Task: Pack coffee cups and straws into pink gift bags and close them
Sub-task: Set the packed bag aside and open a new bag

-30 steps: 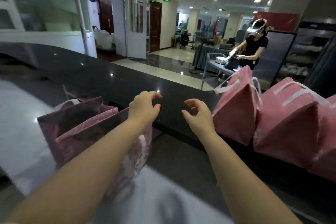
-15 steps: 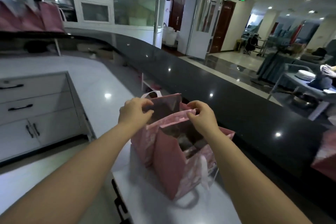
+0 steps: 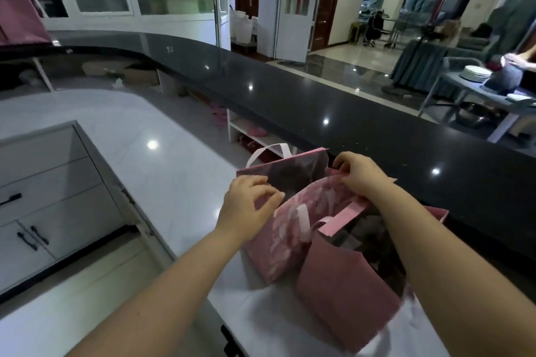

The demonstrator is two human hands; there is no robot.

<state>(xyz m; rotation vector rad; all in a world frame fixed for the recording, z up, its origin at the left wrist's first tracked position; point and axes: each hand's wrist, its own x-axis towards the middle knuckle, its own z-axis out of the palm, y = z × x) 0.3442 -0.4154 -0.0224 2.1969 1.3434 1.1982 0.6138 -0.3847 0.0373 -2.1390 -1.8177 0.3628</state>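
Observation:
A pink gift bag (image 3: 301, 229) with a white ribbon handle stands open on the white counter (image 3: 174, 182), and its inside looks dark. My right hand (image 3: 359, 177) grips its top rim at the right corner. My left hand (image 3: 249, 206) sits at the bag's left side, with curled fingertips pinching the upper edge of the near wall. A second pink gift bag (image 3: 342, 301) stands open just in front and to the right, partly under my right forearm, with dark contents I cannot make out. No cup or straw is plainly visible.
A long black raised counter (image 3: 333, 113) runs behind the bags. More pink bags (image 3: 17, 17) stand far left. Grey drawers (image 3: 43, 197) lie at the lower left. A person works at a table with plates (image 3: 475, 72) at the far right.
The view swung left from closed bags on the black counter to the open bags. Both hands came from mid-air onto the bag's rim. The near wall now bends inward.

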